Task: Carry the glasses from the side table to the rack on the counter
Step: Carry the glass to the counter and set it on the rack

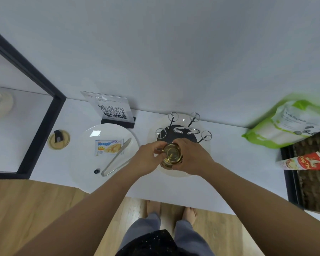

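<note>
A gold-tinted glass (171, 153) is held over the front of the rack (181, 131), seen from above so its round end faces me. My left hand (148, 157) pinches it from the left and my right hand (190, 156) grips it from the right. The rack has a dark round base on a white plate (205, 150), a chrome handle and several chrome-ringed pegs that stand bare. It stands on the white counter (229, 163) near the wall.
A white plate (85, 159) left of the rack carries a biscuit packet (108, 147) and metal tongs (116, 157). Behind it stands a QR-code sign (112, 110). A green and white bag (292, 124) and a red carton (307, 161) lie at the right.
</note>
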Available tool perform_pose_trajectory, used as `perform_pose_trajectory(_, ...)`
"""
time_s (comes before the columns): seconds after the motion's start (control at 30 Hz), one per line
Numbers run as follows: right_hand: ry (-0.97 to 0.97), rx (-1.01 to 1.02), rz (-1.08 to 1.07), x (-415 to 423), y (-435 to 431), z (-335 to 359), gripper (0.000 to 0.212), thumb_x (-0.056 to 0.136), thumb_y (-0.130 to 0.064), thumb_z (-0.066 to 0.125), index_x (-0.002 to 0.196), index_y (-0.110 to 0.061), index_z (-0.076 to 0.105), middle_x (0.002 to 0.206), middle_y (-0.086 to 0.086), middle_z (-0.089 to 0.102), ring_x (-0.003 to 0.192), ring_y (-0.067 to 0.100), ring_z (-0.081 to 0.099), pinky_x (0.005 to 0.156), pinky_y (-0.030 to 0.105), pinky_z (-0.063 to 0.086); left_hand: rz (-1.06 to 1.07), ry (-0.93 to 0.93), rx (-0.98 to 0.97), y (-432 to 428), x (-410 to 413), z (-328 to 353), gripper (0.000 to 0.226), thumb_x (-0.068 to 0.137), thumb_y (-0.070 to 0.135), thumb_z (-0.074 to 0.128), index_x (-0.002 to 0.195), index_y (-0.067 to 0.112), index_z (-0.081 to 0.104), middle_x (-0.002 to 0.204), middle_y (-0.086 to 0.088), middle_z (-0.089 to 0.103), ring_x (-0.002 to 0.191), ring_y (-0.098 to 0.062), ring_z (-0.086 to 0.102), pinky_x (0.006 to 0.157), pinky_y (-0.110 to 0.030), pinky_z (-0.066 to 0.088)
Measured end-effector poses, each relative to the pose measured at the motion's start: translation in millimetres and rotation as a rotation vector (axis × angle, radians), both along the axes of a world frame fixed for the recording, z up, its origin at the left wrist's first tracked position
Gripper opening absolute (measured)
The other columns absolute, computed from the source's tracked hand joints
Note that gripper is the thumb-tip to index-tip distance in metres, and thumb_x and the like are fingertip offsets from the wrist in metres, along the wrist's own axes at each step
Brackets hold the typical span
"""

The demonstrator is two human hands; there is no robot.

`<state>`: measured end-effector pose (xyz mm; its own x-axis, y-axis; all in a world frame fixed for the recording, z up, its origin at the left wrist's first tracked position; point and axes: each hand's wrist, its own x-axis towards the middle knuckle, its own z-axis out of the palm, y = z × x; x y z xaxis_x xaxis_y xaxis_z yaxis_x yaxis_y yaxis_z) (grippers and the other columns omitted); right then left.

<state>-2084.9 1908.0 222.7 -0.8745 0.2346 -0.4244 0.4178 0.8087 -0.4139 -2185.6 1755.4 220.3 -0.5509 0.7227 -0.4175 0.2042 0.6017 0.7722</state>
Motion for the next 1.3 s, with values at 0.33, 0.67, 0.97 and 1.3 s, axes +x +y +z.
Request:
perform_pose_trajectory(0.33,0.012,-0.024,-0.027,5.5,8.6,2.7,0.084,0.056,-0.068,0.071,0.123,-0.026,0.046,0.113,-0.004,0.056,0.096,0.019,0.058,0.083,0.039,0.052,-0.050,0.012,0.025,8.1,1.0,7.6,0.033,0.094,0.014,0.060,0.127,0.022,0.061,0.121,0.002,0.067,0.106,-0.014,0.059,0.090,-0.028,0.044)
perform_pose_trajectory(0.67,-0.005,0.098,0.034,0.9,2.8,0.7,0.079,0.063,-0.057,0.079,0.126,-0.025,0.044,0.116,-0.003,0.057,0.095,0.021,0.057,0.087,0.036,0.047,-0.023,0.000,0.012,5.3,-2.1,4.0,0.033,0.093,0.014,0.061,0.125,0.023,0.060,0.123,0.004,0.066,0.106,-0.011,0.058,0.091,-0.028,0.047)
perform_pose_trajectory(0.97,-0.041,0.152,0.057,-1.6,-3.2,8.0,0.078,0.072,-0.054,0.075,0.132,-0.022,0.037,0.122,0.000,0.054,0.100,0.023,0.058,0.089,0.037,0.045,-0.031,-0.006,0.007,3.1,-4.9,6.5,0.035,0.094,0.015,0.060,0.128,0.023,0.057,0.127,0.003,0.064,0.114,-0.015,0.059,0.098,-0.035,0.049)
perform_pose_trajectory(1.3,-0.004,0.106,0.088,13.1,16.4,39.1,0.091,0.075,-0.055,0.074,0.147,-0.025,0.026,0.144,-0.001,0.041,0.124,0.022,0.049,0.094,0.038,0.048,-0.109,0.079,-0.079,13.1,5.0,15.8,0.029,0.094,0.019,0.059,0.122,0.021,0.058,0.120,-0.002,0.066,0.108,-0.021,0.062,0.096,-0.039,0.051)
